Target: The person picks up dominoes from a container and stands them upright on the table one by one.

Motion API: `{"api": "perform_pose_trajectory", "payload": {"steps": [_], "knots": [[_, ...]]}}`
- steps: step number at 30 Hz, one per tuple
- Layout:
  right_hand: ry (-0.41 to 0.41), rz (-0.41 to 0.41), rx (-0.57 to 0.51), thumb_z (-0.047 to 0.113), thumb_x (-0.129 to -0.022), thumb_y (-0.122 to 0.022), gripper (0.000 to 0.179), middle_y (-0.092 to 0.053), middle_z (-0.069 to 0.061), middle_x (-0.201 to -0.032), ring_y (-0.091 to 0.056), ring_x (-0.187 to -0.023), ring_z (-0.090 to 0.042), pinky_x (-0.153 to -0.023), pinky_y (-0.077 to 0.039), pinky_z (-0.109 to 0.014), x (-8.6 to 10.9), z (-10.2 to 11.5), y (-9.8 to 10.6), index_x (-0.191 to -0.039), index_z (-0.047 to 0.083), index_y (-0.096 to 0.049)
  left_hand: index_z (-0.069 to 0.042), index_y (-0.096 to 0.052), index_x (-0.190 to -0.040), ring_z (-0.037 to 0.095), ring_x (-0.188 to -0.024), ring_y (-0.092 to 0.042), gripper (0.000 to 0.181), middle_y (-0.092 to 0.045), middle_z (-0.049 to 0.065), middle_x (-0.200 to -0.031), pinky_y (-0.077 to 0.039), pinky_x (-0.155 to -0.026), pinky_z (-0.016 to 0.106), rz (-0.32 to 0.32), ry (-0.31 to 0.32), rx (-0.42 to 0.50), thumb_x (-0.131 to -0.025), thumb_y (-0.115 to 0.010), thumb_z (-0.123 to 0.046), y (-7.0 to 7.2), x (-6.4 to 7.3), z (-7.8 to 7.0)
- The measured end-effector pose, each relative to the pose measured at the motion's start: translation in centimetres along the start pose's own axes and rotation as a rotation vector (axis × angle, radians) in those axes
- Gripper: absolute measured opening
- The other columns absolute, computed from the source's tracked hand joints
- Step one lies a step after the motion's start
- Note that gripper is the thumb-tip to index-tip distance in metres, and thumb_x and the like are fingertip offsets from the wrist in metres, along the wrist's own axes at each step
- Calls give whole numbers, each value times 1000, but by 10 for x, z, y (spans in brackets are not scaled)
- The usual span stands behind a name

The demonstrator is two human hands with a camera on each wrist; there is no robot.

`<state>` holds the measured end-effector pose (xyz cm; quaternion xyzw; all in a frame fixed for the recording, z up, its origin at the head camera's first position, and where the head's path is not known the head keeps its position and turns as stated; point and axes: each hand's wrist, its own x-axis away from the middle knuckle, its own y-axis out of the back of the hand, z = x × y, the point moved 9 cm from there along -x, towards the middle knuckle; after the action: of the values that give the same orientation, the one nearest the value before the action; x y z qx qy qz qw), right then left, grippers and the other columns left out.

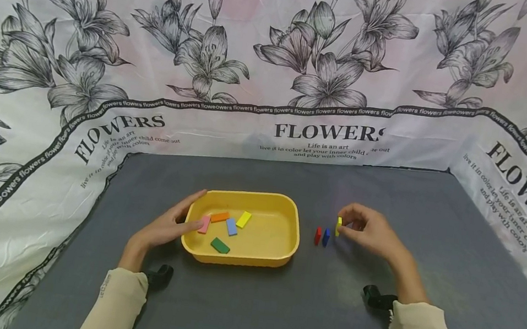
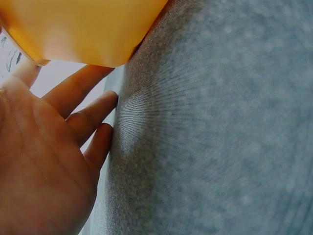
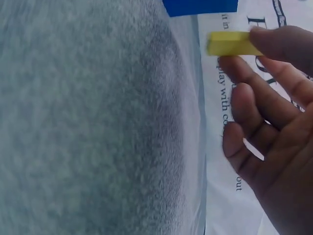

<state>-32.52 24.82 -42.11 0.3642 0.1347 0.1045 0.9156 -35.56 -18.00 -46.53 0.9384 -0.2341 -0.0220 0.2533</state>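
My right hand (image 1: 368, 231) pinches a small yellow domino block (image 3: 230, 44) between thumb and fingers, holding it upright. Just left of it, a blue domino block (image 1: 326, 237) and a red domino block (image 1: 318, 235) stand on end, side by side. My left hand (image 1: 169, 225) grips the left side of a yellow plastic tray (image 1: 280, 262), thumb over the rim and fingers along the outside. Inside the tray lie a pink block (image 1: 204, 224) by the thumb, an orange block (image 1: 220, 216), a light blue block (image 1: 232, 227), another yellow block (image 1: 243, 219) and a green block (image 1: 220, 245).
Both hands work over a grey cloth-covered table (image 1: 263, 314). White fabric printed with flowers (image 1: 228, 132) rises along its back and both sides. Dark camera mounts sit at the left wrist (image 1: 160, 276) and the right wrist (image 1: 378, 298), low over the table.
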Motion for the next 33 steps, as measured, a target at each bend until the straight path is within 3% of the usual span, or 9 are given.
{"api": "perform_pose_trajectory", "payload": {"steps": [5, 9, 33], "knots": [[-12, 129, -65, 9, -90, -77, 20, -72, -6, -94, -65, -79, -12, -66, -53, -28, 2, -4, -9, -107, 8, -65, -44, -22, -160, 37, -150, -32, 76, -21, 4, -170, -24, -122, 66, -1, -1, 0, -98, -65, -40, 1, 0, -1], [-22, 172, -73, 7, -89, -77, 21, -71, -7, -94, -62, -73, -12, -62, -51, -28, 3, -4, -13, -106, 7, -64, -43, -22, -160, 36, -149, -33, 76, -22, 4, -170, -24, -122, 66, -1, -4, 0, -98, -65, -38, 1, 0, -2], [-56, 228, -78, 6, -89, -75, 25, -69, -11, -101, -64, -74, -19, -62, -53, -29, 5, -9, -20, -110, 5, -63, -43, -21, -161, 36, -153, -27, 76, -18, 3, -171, -21, -123, 66, 14, -7, 1, -98, -65, -39, 1, -1, 0]]}}
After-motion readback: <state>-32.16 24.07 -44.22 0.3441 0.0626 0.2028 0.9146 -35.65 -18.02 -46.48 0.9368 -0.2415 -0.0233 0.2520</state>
